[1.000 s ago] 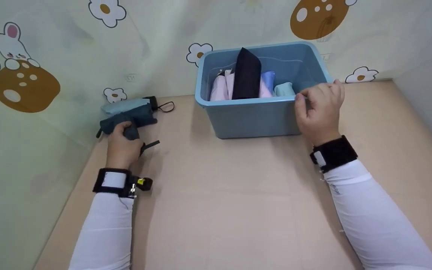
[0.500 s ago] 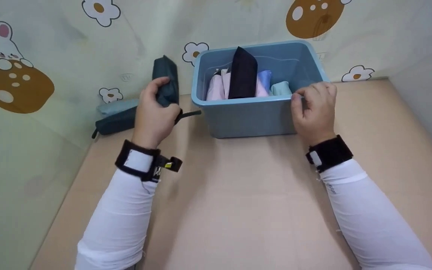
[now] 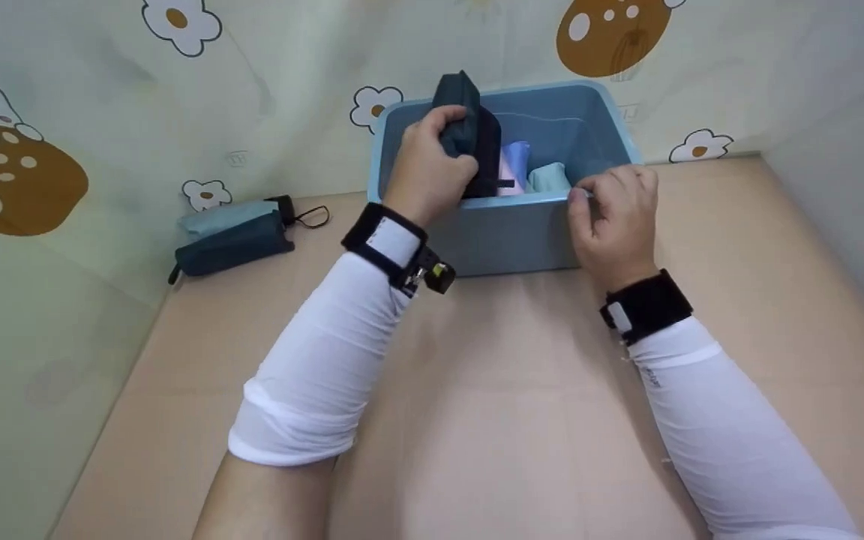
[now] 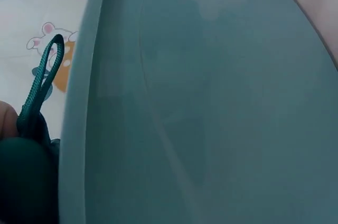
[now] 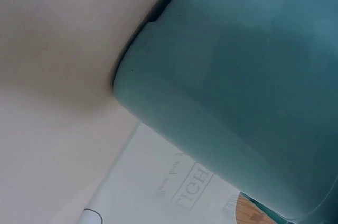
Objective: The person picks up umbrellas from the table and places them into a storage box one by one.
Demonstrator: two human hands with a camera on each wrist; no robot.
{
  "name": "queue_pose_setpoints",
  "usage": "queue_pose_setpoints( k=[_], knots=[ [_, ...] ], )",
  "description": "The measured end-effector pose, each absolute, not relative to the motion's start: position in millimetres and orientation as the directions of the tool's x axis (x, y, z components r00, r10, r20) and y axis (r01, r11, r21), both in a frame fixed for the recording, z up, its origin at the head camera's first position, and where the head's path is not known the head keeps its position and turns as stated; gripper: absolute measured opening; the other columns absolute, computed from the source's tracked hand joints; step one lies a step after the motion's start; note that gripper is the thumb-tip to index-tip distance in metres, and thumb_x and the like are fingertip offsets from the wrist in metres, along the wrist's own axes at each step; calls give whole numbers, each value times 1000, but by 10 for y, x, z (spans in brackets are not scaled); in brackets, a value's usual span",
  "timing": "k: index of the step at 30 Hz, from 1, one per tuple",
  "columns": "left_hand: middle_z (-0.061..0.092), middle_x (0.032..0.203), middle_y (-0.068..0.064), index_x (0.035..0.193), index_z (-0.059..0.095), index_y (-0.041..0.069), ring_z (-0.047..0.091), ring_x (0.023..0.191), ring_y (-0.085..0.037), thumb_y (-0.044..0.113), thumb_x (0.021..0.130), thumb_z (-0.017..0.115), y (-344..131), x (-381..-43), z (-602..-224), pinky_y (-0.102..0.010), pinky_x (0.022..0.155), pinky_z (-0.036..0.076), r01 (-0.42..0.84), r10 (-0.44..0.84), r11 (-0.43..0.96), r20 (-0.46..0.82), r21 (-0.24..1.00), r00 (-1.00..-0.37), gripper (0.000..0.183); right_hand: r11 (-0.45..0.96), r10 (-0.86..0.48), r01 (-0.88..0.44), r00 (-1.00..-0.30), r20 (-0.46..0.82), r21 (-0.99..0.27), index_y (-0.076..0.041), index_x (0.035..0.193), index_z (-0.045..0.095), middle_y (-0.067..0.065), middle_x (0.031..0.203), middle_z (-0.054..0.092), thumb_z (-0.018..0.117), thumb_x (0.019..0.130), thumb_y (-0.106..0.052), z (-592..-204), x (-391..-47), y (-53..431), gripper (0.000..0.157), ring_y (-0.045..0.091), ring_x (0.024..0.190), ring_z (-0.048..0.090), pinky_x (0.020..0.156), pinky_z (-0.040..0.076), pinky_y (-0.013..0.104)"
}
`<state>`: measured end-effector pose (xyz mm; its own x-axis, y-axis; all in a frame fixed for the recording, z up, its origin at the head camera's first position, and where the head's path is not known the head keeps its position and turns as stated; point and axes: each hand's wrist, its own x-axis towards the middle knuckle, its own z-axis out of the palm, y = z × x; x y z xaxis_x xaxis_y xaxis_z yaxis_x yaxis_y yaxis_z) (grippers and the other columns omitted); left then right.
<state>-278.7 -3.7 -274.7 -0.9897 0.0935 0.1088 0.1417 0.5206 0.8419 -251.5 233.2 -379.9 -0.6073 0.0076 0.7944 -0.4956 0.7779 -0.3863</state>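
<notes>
My left hand (image 3: pixel 432 169) grips a dark teal folded umbrella (image 3: pixel 456 94), upright over the left half of a blue plastic bin (image 3: pixel 514 240). Its cord loop (image 4: pixel 39 89) shows beside the bin's rim in the left wrist view. Right behind it in the bin stands a black folded umbrella (image 3: pixel 489 150). A blue-violet bundle (image 3: pixel 518 154) and a mint bundle (image 3: pixel 550 178) lie to the right of that; the pink ones at the left are hidden by my hand. My right hand (image 3: pixel 619 221) holds the bin's rim at the front right corner.
Two more folded umbrellas, one dark teal (image 3: pixel 233 244) and one light blue (image 3: pixel 226 217), lie side by side on the table (image 3: pixel 477 420) at the left. Behind the bin rises a patterned wall covering (image 3: pixel 289 112).
My left hand has picked up a dark teal umbrella from the pile at the left, lifted it and carried it right, over the bin. My right hand has stayed on the rim.
</notes>
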Motion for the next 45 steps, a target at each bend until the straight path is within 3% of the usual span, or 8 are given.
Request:
queue_pose_setpoints(
  k=[3,12,19,25,32,36,42,45],
  knots=[
    [35,167,-9,156,48,30,48,136,-22,9,97,61,101,-2856,-2768,-35,109,48,132,95,557,95,820,-991,64,776,2,-500,-606,796,-383,0,89,68,18,82,62,50,102,-28,-3795,-2517,2298,35,36,92,54,101,31,54],
    [13,176,-9,162,35,39,49,143,-28,16,104,57,439,-2935,-2781,-38,112,48,92,139,726,-14,681,-990,66,773,10,-506,-593,805,-382,1,87,67,18,80,61,51,101,-29,-3776,-2559,2306,37,37,91,53,99,31,53],
    [36,167,-12,163,34,37,55,128,-22,21,105,55,581,-2983,-2766,-38,107,49,141,227,795,-75,590,-971,63,752,37,-517,-585,810,-408,1,86,68,17,78,61,52,100,-29,-3783,-2550,2329,37,36,88,53,99,32,52],
    [39,167,-8,166,31,28,46,135,-19,21,106,49,699,-3029,-2745,-32,101,49,182,291,837,-139,516,-947,63,746,35,-533,-567,823,-399,1,85,67,16,75,59,52,100,-29,-3786,-2546,2325,37,35,84,53,99,33,52],
    [30,173,4,167,29,23,29,156,-21,32,110,41,812,-3069,-2740,-33,115,40,232,343,874,-205,426,-917,59,744,36,-532,-573,819,-404,1,85,67,16,76,58,54,100,-27,-3792,-2532,2331,34,35,84,52,100,33,51],
    [30,174,4,167,30,21,24,161,-23,39,109,41,809,-3062,-2756,-37,121,36,281,383,872,-201,401,-902,61,744,34,-530,-577,816,-406,1,85,67,16,76,58,53,100,-28,-3795,-2534,2327,35,35,85,52,99,33,51],
    [39,169,1,166,32,19,50,141,-19,41,108,40,791,-3044,-2768,-33,110,44,311,429,843,-201,439,-881,63,748,31,-528,-577,816,-403,1,85,67,16,75,57,55,99,-25,-3789,-2528,2332,32,35,86,52,99,32,51],
    [43,167,2,165,36,18,55,134,-17,40,109,39,787,-3035,-2769,-32,109,45,321,446,833,-204,452,-871,60,749,28,-530,-574,818,-397,2,86,67,16,75,58,55,98,-24,-3785,-2527,2337,31,36,86,52,99,32,52]
  ],
)
